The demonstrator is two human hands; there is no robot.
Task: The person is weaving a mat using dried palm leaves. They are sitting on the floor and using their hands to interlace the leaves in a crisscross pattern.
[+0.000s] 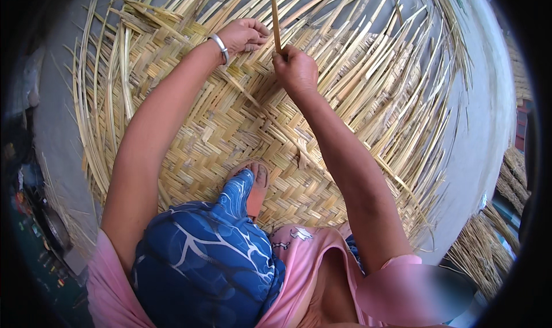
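A large woven mat (213, 132) of pale split reed strips spreads on the floor in front of me. Its loose strip ends fan out along the far and right sides. My right hand (296, 69), over the far part of the mat, is closed round the lower end of a narrow reed strip (275, 17) that points up and away. Just to its left, my left hand (244, 36) is low over the weave where the loose ends begin. Its fingers are curled together, and what they may hold is hidden. A silver bangle (221, 47) circles my left wrist.
My sandalled foot (259, 184) rests on the near part of the mat, beside my knee in blue patterned cloth (201, 265). Grey floor (486, 98) surrounds the mat. Bundles of dry stalks (483, 247) lie at the right, and assorted clutter (49, 224) at the left.
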